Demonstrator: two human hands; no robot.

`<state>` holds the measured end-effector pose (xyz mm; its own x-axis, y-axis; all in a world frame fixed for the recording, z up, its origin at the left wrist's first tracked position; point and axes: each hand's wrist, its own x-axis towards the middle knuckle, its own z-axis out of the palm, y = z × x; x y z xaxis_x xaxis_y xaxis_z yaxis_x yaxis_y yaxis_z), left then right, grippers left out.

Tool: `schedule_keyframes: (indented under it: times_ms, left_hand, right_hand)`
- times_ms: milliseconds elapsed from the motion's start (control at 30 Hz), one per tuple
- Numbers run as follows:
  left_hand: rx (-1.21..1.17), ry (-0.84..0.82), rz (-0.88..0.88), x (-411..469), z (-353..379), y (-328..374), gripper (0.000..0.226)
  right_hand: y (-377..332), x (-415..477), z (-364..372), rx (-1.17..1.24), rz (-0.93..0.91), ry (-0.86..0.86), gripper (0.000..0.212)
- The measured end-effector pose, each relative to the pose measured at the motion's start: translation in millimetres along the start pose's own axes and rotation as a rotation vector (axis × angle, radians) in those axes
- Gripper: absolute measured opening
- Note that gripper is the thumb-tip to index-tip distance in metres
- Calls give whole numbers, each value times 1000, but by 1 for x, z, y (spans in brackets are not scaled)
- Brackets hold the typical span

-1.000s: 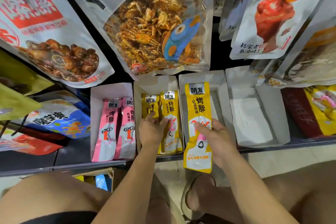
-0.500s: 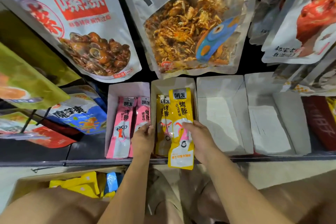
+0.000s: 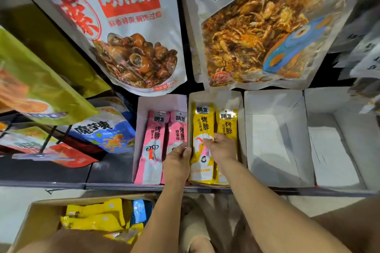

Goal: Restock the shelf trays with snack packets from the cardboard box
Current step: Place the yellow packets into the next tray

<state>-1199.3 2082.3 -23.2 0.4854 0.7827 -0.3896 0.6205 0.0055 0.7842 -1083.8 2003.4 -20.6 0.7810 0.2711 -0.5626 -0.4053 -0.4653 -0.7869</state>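
The yellow snack packet (image 3: pixel 202 129) lies lengthwise in the left half of the second paper tray (image 3: pixel 216 97) on the shelf, touching another yellow packet (image 3: pixel 228 125) on its right. The right hand (image 3: pixel 223 149) rests palm down across both packets near their middle, fingers loosely spread and pressing rather than gripping. The left hand (image 3: pixel 176 163) sits at this tray's left wall with its fingertips against the wall's top edge; I cannot tell whether they pinch it or only touch it. Just left of this tray, a white tray (image 3: pixel 162 101) holds two pink packets (image 3: pixel 153 141) side by side. To its right stand two more white trays (image 3: pixel 271 104). Below it on the floor, toward the left, a cardboard box (image 3: pixel 41 213) holds loose yellow packets (image 3: pixel 96 217) and a blue packet (image 3: pixel 139 210). Above it hang a large bag of snails (image 3: pixel 127 26) and a large bag of crabs (image 3: pixel 257 33).
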Motion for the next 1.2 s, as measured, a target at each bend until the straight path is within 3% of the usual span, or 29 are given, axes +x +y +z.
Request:
schedule_keyframes:
  times_ms: [100, 267, 467, 567, 667, 800, 1200]
  left_hand:
    - [9, 3, -22, 3, 2, -5, 44]
    - [-7, -8, -66, 0, 1, 4, 30]
    - [37, -43, -75, -10, -6, 22, 28]
    - [166, -61, -12, -20, -11, 33, 20]
    - [349, -60, 47, -32, -21, 47, 49]
    - [646, -16, 161, -59, -38, 68, 58]
    - [971, 211, 350, -163, -137, 128, 56]
  right_hand:
    - [4, 5, 6, -171, -11, 32, 29]
    - [-4, 1, 4, -316, -29, 31, 41]
    - [-14, -20, -11, -453, -93, -127, 64]
    - [-20, -32, -21, -609, -194, -133, 71]
    - [-31, -49, -33, -818, -317, -102, 69]
    - [-46, -79, -54, -1086, -506, -24, 61]
    - [-107, -209, -82, -1309, -811, 19, 58]
